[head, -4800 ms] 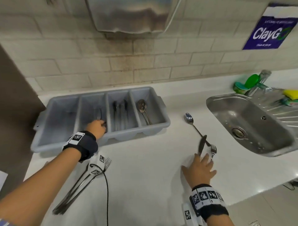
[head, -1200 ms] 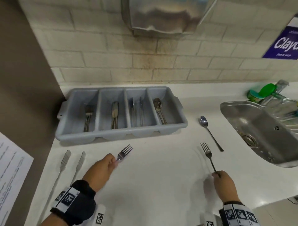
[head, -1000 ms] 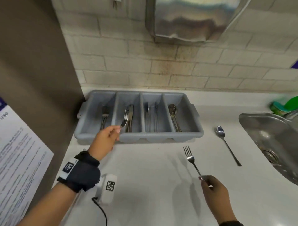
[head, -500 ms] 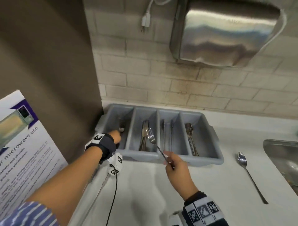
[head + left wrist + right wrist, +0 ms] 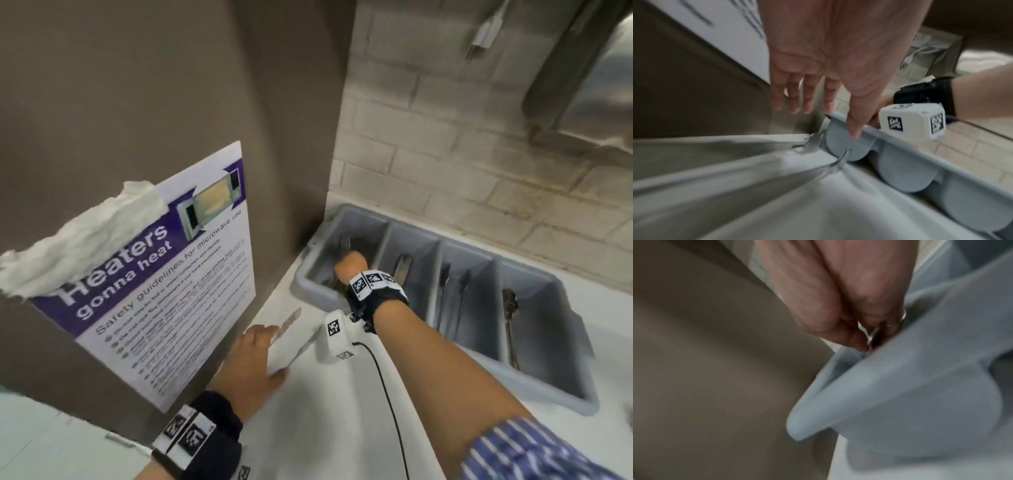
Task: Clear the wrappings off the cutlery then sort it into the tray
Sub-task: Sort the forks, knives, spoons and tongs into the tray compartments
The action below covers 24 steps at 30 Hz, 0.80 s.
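The grey four-compartment tray stands against the tiled wall. My right hand reaches into its leftmost compartment and pinches a fork by the handle. The right wrist view shows the fingers closed on the metal fork handle just over the tray's rim. My left hand hovers with straight fingers over the counter, holding nothing. Just beyond its fingertips lie two long metal utensils, in front of the tray. Knives and a spoon lie in other compartments.
A brown cabinet side with a microwave poster walls off the left, close to the tray. A wad of white tissue shows at the left edge. A white marker box with a black cable hangs under my right wrist. A steel dispenser hangs above.
My left hand has left the tray's left compartment without its fork and dropped to the counter. My right hand has carried its fork leftward into that compartment. The view has swung left.
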Each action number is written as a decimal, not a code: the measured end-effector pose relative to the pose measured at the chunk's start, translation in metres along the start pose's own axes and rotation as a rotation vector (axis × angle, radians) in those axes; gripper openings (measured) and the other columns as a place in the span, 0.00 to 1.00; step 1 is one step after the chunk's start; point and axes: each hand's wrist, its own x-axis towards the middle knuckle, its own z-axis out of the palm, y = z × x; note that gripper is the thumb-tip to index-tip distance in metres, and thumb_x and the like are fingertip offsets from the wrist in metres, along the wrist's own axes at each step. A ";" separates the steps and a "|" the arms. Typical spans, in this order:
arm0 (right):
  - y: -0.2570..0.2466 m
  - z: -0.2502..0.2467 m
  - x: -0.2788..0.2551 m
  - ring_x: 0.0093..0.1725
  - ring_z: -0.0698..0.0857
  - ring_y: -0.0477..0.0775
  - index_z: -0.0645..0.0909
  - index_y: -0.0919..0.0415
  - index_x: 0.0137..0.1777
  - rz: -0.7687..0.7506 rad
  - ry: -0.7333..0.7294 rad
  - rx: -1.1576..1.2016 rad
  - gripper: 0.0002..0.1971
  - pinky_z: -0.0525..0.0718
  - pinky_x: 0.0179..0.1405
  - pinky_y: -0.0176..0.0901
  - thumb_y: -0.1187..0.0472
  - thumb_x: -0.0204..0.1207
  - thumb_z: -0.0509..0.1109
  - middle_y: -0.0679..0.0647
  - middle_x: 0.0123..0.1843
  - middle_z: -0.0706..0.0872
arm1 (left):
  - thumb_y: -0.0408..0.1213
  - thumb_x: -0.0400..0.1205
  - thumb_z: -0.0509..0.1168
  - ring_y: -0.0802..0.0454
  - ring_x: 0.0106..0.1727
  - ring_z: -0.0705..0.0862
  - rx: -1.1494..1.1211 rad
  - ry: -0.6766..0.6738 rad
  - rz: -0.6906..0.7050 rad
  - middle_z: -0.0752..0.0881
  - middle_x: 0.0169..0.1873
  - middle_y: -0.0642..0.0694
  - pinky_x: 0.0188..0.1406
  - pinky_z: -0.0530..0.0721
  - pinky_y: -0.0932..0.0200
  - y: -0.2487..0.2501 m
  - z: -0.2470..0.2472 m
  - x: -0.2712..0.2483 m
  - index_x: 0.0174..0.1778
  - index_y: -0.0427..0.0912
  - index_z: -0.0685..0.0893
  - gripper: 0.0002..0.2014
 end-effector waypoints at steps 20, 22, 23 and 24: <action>0.202 -0.058 -0.221 0.51 0.79 0.53 0.84 0.58 0.49 -0.222 0.775 -0.050 0.18 0.70 0.56 0.32 0.77 0.67 0.63 0.54 0.51 0.85 | 0.28 0.71 0.74 0.56 0.50 0.82 -0.488 -0.358 0.309 0.79 0.52 0.63 0.41 0.86 0.75 0.086 -0.011 -0.031 0.56 0.73 0.78 0.31; 0.236 -0.074 -0.243 0.50 0.78 0.53 0.84 0.58 0.50 -0.096 0.829 -0.052 0.17 0.71 0.55 0.37 0.78 0.68 0.64 0.54 0.51 0.86 | 0.30 0.73 0.73 0.55 0.52 0.84 -0.566 -0.335 0.316 0.82 0.52 0.62 0.43 0.84 0.80 0.130 0.000 -0.014 0.61 0.67 0.75 0.30; 0.254 -0.081 -0.252 0.49 0.78 0.53 0.84 0.59 0.50 -0.036 0.854 -0.054 0.17 0.71 0.54 0.40 0.78 0.68 0.64 0.54 0.51 0.86 | 0.30 0.74 0.72 0.58 0.54 0.83 -0.595 -0.314 0.310 0.82 0.56 0.61 0.43 0.83 0.80 0.153 0.007 -0.005 0.65 0.61 0.75 0.28; 0.272 -0.089 -0.260 0.49 0.79 0.55 0.84 0.59 0.49 0.012 0.880 -0.058 0.17 0.73 0.53 0.42 0.78 0.68 0.64 0.55 0.50 0.86 | 0.31 0.75 0.71 0.60 0.55 0.82 -0.609 -0.291 0.288 0.80 0.60 0.57 0.46 0.81 0.77 0.176 0.015 0.005 0.69 0.53 0.74 0.28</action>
